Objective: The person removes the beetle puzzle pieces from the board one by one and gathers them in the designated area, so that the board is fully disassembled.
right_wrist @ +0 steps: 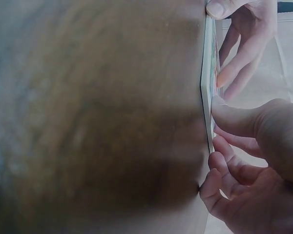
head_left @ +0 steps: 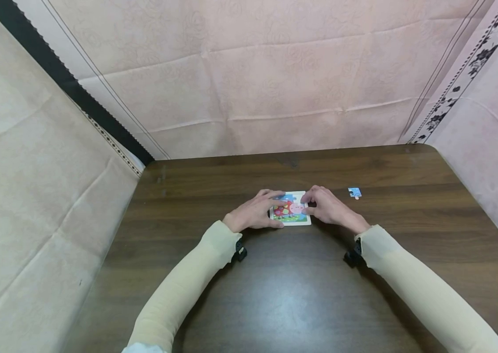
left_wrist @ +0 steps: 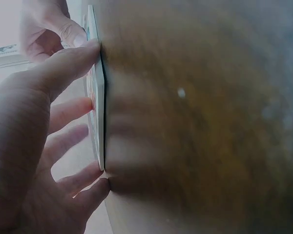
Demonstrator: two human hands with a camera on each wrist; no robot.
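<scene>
A small jigsaw puzzle (head_left: 290, 210) in a white frame lies flat on the table, with a pink cartoon figure in a colourful scene. My left hand (head_left: 258, 210) rests at its left side, fingers spread over the picture and thumb at the near left corner. At the right edge, my right hand (head_left: 329, 208) touches the puzzle with thumb and bent index finger; whether a piece sits between them is hidden. The right wrist view shows the right thumb (right_wrist: 234, 117) against the puzzle's face and the other fingers curled. A loose blue puzzle piece (head_left: 354, 192) lies right of this hand.
The brown wooden table (head_left: 275, 274) extends around the puzzle. Pale patterned cloth (head_left: 271, 78) hangs behind the far edge and along both sides. A dark device is strapped to each wrist.
</scene>
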